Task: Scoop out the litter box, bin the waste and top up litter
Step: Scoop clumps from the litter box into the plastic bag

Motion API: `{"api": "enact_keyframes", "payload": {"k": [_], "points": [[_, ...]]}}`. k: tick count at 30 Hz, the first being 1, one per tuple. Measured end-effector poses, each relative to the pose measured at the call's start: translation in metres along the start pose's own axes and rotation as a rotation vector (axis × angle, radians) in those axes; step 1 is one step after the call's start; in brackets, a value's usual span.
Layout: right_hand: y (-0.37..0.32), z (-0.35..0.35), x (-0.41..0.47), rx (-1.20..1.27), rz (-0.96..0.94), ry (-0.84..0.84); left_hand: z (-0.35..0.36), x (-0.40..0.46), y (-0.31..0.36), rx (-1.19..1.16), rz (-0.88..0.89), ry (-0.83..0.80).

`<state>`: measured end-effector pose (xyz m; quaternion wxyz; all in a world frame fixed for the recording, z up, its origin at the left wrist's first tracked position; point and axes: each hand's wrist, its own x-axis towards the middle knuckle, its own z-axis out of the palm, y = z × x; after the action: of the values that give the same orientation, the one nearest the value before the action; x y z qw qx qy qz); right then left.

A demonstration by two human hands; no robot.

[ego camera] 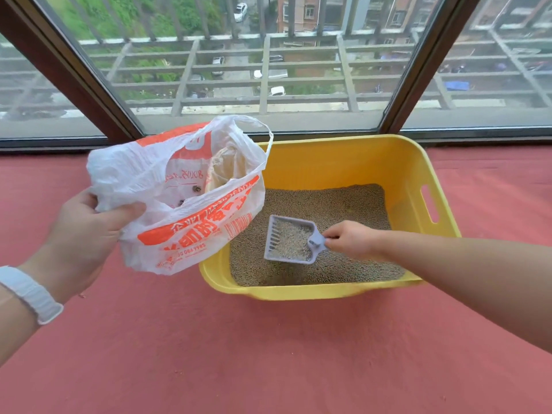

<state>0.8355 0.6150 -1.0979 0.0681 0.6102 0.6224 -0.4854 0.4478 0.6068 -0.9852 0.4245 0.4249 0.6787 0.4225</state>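
Right grip pinches scoop handle over litter — left grip clutches plastic bag.

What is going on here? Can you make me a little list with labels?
Place: red floor beside a big window
Box: yellow plastic litter box holding brownish litter grains
Scoop: grey slotted plastic scoop, full of litter, over the box
Right hand: right hand pinches the scoop's handle
Bag: white plastic bag with orange print, open, partly over the box's left edge, a few dark lumps inside
Left hand: left hand grips the bag's edge
Wrist: white band on the left wrist
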Motion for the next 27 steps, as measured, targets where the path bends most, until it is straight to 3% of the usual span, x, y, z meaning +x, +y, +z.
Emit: {"api": "enact_keyframes", "payload": {"k": [6,16,24,27], "points": [[0.015,-0.038,-0.016,-0.003,-0.007,0.248,0.008,0.001,0.004,0.018,0.012,-0.036],[0.014,-0.058,-0.035,0.060,0.011,0.374,0.015,0.000,0.009,0.039,0.029,-0.001],[0.016,-0.057,-0.030,-0.088,0.068,0.351,0.004,-0.005,0.010,0.038,0.032,-0.001],[0.015,-0.053,-0.030,-0.375,0.188,0.228,0.001,-0.007,0.011,0.026,0.035,0.014]]}}
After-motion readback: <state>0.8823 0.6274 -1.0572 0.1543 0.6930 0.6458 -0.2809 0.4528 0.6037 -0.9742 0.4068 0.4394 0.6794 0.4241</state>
